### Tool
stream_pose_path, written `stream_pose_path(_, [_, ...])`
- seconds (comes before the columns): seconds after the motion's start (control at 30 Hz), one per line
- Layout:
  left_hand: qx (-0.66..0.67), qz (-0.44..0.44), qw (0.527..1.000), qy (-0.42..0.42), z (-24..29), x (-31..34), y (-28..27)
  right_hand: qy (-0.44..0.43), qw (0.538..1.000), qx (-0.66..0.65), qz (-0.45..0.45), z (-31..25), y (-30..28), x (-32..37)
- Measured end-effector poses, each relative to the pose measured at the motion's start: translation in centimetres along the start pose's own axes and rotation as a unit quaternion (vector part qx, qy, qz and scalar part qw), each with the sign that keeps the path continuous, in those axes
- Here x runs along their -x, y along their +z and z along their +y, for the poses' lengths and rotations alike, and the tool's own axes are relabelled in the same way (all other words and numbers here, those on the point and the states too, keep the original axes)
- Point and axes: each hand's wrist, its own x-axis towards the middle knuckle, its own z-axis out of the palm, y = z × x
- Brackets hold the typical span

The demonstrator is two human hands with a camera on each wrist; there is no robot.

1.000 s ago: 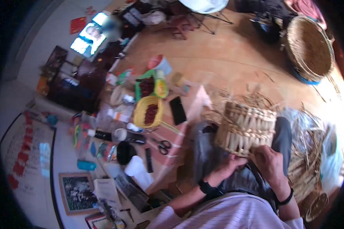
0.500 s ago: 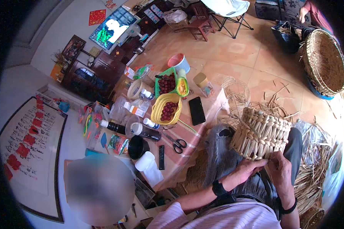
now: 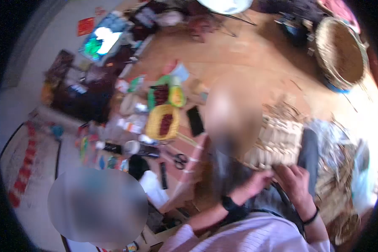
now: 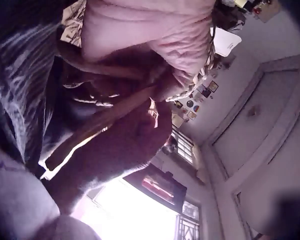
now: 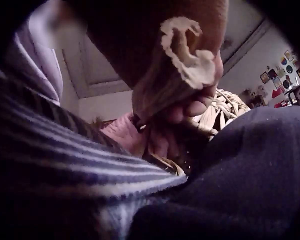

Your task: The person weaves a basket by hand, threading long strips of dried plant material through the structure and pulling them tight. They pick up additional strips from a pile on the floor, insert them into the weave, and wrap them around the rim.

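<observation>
The table (image 3: 190, 148) stands at left, its scissors (image 3: 180, 161) probably put there for easy reach. On the right, the person's lap (image 3: 309, 152) seems to prop the woven basket (image 3: 280, 145). The left hand (image 3: 258, 182) grips the basket's near edge, apparently steadying it; close beside, the right hand (image 3: 295, 181) pinches a fibre strip (image 5: 157, 82), likely to control its direction.
</observation>
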Motion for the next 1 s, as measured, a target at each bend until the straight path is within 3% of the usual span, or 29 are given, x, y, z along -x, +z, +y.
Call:
stream_pose_path(0.07, [0.001, -0.013, 0.999, 0.033, 1.0, 0.3, -0.2, -0.004, 0.998, 0.056, -0.043, 0.5, -0.6, -0.1])
stream_pose_path(0.13, [-0.044, 0.053, 0.997, 0.045, 1.6, 0.7, 1.1, -0.079, 0.995, 0.053, -0.001, 1.7, -0.1, 0.1])
stream_pose_path(0.2, [-0.076, 0.033, 0.993, 0.085, 3.3, 1.3, 3.2, -0.111, 0.993, 0.044, -0.023, 1.9, -0.5, 0.0])
stream_pose_path(0.3, [-0.13, 0.032, 0.977, 0.164, 3.8, 1.4, 4.9, -0.073, 0.997, 0.022, 0.002, 1.2, -1.8, 0.1])
stream_pose_path(0.4, [-0.162, 0.049, 0.963, 0.209, 3.7, 1.1, 4.8, -0.075, 0.993, 0.031, 0.081, -0.1, -6.6, 1.8])
stream_pose_path(0.47, [-0.127, 0.056, 0.97, 0.202, 3.4, 1.2, 4.2, -0.074, 0.974, 0.165, 0.134, 0.1, -11.8, 4.1])
stream_pose_path(0.53, [-0.114, 0.055, 0.973, 0.193, 3.5, 1.2, 4.2, 0.055, 0.943, 0.295, 0.147, 2.9, -15.0, 7.0])
stream_pose_path(0.6, [-0.095, 0.066, 0.982, 0.152, 3.6, 1.8, 4.4, 0.171, 0.898, 0.394, 0.098, 7.3, -17.2, 10.5])
stream_pose_path(0.67, [-0.1, 0.062, 0.986, 0.12, 3.7, 1.8, 4.3, 0.333, 0.903, 0.271, -0.017, 11.4, -16.5, 14.0])
stream_pose_path(0.73, [-0.104, 0.069, 0.988, 0.096, 3.5, 2.0, 4.4, 0.387, 0.85, 0.3, -0.192, 7.9, -14.7, 12.1])
stream_pose_path(0.83, [-0.098, 0.045, 0.99, 0.094, 3.6, 1.7, 4.5, 0.227, 0.967, 0.097, -0.068, 4.0, -10.0, 6.8])
stream_pose_path(0.87, [-0.104, 0.052, 0.989, 0.089, 3.4, 1.7, 4.2, 0.178, 0.98, 0.03, -0.085, 2.7, -8.7, 5.2])
stream_pose_path(0.93, [-0.113, 0.068, 0.987, 0.087, 3.3, 1.9, 3.7, 0.163, 0.973, -0.104, -0.123, 0.7, -5.4, 3.1])
stream_pose_path(1.0, [-0.114, 0.036, 0.986, 0.115, 3.5, 2.1, 4.1, 0.14, 0.98, -0.086, -0.116, -0.1, -2.9, 2.0])
